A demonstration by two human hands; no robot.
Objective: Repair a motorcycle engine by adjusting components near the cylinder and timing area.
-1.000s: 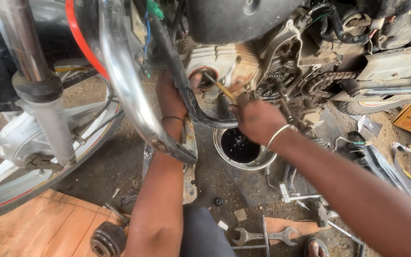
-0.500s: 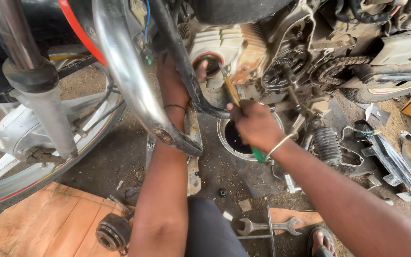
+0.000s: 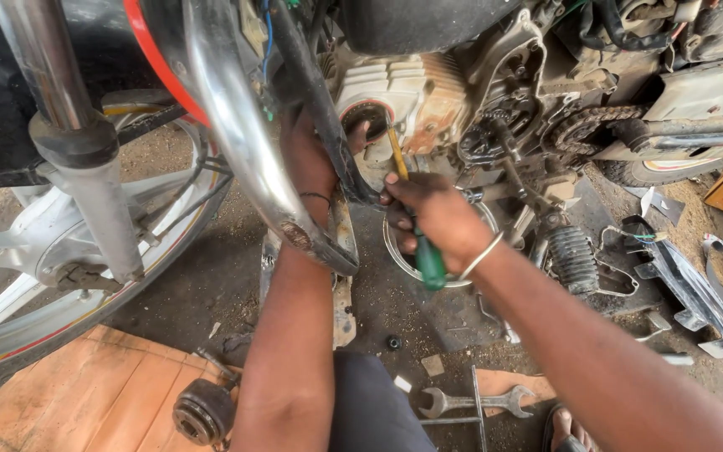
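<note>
Right hand is clenched around a screwdriver with a green handle; the handle butt projects below the fist toward 6 o'clock, and the yellowish shaft runs up toward 11 o'clock, its tip at the round port of the engine cylinder. A metal bangle sits on the right wrist. Left hand reaches up behind the dark frame tube and is pressed against the engine beside the same port; its fingers are largely hidden by the tube, so whether it grips anything cannot be told. A thin band circles the left wrist. Directly beneath the right hand, a round metal pan rests on the ground, mostly covered by the fist. At 9 o'clock from the hands stand the chromed crash guard, the fork leg and the spoked front wheel. At 3 o'clock from the hands lie a coil spring and the drive chain. At 6 o'clock, on the dirt floor, lies a double-ended spanner. A wooden board occupies the 7 o'clock corner, with a round black part at its edge.
</note>
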